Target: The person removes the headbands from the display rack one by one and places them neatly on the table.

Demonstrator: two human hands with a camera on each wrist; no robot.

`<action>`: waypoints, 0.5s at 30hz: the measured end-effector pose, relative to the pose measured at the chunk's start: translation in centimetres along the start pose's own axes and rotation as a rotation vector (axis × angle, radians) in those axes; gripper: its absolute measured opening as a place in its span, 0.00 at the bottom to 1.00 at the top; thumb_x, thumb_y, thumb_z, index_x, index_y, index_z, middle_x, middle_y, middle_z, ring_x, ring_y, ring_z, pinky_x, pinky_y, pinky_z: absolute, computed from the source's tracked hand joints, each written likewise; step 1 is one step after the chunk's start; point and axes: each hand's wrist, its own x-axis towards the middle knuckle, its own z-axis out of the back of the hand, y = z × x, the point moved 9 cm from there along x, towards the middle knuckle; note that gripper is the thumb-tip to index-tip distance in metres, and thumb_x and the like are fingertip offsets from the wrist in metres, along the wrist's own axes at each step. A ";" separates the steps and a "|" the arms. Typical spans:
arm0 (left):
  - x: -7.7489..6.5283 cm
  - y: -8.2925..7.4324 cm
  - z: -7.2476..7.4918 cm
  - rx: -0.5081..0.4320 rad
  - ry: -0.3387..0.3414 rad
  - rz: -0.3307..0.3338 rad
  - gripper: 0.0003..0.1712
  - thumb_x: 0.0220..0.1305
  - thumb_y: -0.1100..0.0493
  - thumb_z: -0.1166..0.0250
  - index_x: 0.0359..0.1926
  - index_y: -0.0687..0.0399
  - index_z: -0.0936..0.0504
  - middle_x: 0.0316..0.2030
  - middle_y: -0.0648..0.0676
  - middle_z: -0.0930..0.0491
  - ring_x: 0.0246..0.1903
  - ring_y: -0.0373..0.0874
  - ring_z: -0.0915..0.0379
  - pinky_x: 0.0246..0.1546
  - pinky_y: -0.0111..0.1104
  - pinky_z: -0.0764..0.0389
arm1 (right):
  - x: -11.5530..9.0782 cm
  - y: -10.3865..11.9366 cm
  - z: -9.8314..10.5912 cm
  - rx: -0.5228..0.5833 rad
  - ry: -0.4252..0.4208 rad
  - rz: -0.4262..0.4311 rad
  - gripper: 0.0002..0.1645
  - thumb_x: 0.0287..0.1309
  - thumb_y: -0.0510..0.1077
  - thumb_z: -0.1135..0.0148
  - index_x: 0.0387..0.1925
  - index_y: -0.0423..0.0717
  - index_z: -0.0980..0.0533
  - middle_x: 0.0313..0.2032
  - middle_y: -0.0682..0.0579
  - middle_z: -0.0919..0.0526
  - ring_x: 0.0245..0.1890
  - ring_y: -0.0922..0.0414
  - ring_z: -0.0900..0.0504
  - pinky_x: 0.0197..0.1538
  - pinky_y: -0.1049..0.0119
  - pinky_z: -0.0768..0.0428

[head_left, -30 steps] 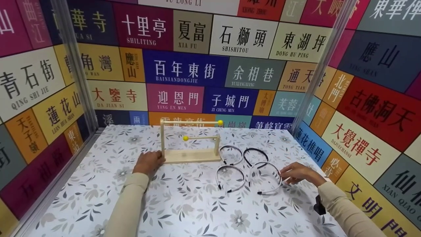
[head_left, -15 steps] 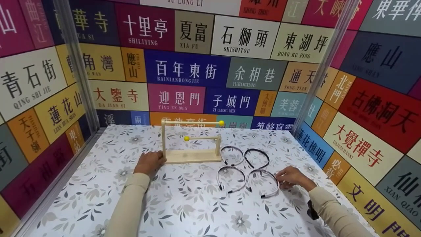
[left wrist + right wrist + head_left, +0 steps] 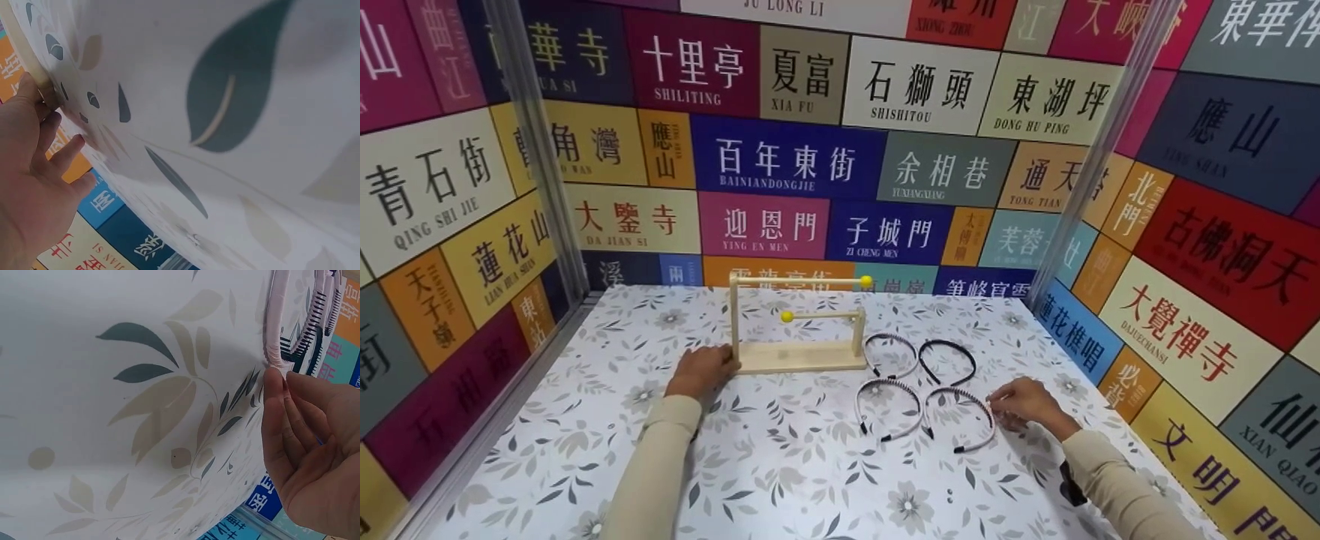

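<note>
A wooden stand (image 3: 799,355) with two horizontal rods tipped by yellow balls stands on the table. My left hand (image 3: 703,372) grips the left end of its base; in the left wrist view the thumb and forefinger meet at the wood. Right of the stand lie several toothed headbands: a pale one (image 3: 885,336) and a black one (image 3: 947,343) behind, another pale one (image 3: 858,401) in front. My right hand (image 3: 1027,405) pinches the right side of the front-right pale headband (image 3: 960,390), close up in the right wrist view as a pinkish band (image 3: 274,320).
A white table (image 3: 780,480) with a leaf and flower print carries everything. Walls of coloured sign panels (image 3: 787,157) enclose its back and sides, with metal posts (image 3: 536,150) at the corners.
The front-right headband has come down towards me and lies beside the front-left one. My right hand has shifted slightly left with it. My left hand stays at the stand.
</note>
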 end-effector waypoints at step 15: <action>0.1 0.9 0.0 -0.121 0.032 0.065 0.23 0.77 0.49 0.39 0.64 0.56 0.20 0.44 0.55 0.14 0.40 0.52 0.21 0.52 0.53 0.21 | 2.2 1.4 2.7 0.047 -0.022 -0.075 0.20 0.71 0.45 0.36 0.54 0.32 0.17 0.44 0.35 0.12 0.34 0.44 0.09 0.35 0.53 0.12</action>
